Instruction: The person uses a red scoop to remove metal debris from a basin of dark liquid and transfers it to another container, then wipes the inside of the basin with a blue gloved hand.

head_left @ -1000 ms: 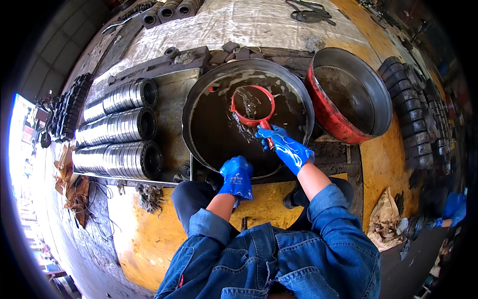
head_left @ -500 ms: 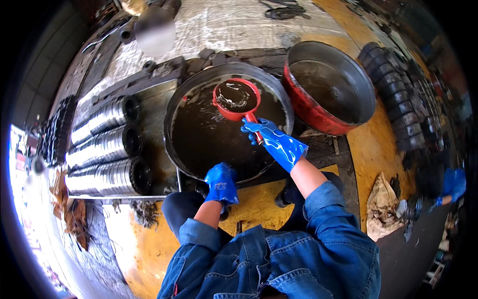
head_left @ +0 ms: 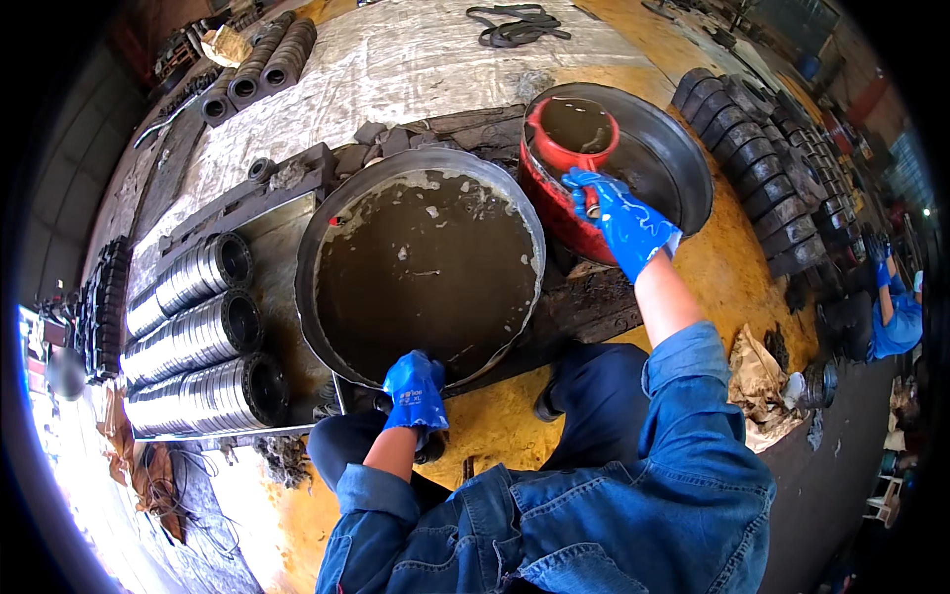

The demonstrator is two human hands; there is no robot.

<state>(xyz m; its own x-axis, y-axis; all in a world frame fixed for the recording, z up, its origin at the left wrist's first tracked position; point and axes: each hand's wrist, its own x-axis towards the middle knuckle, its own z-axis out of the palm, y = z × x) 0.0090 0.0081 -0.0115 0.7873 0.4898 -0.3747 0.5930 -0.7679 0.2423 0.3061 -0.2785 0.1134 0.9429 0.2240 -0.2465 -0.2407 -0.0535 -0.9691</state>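
Your right hand (head_left: 621, 218) is wrapped around the handle of a red dipper (head_left: 568, 158), whose bowl lies just beyond your fingers, over the near left part of the mouth of the red tub (head_left: 554, 213); whether it touches the tub's rim, you cannot tell from above. The bowl faces up with murky liquid inside, and that fairly level hold probably keeps it from slopping out. Holding the handle rather than the bowl also leaves your glove clear of the liquid. Your left hand (head_left: 416, 391) is at the near rim of the wide basin (head_left: 307, 287), with the fingers bent out of sight, so whether it grips the edge or only rests there cannot be told; it may serve as a steadying support while your other arm reaches out. The basin, holding brown liquid (head_left: 426, 297) with pale scum, sits straight ahead of that hand and beside the tub, perhaps to keep both within short reach. To the left of your left hand, stacked dark rings (head_left: 188, 337) lie on their sides in rows on a metal tray (head_left: 282, 238), likely for tidiness.
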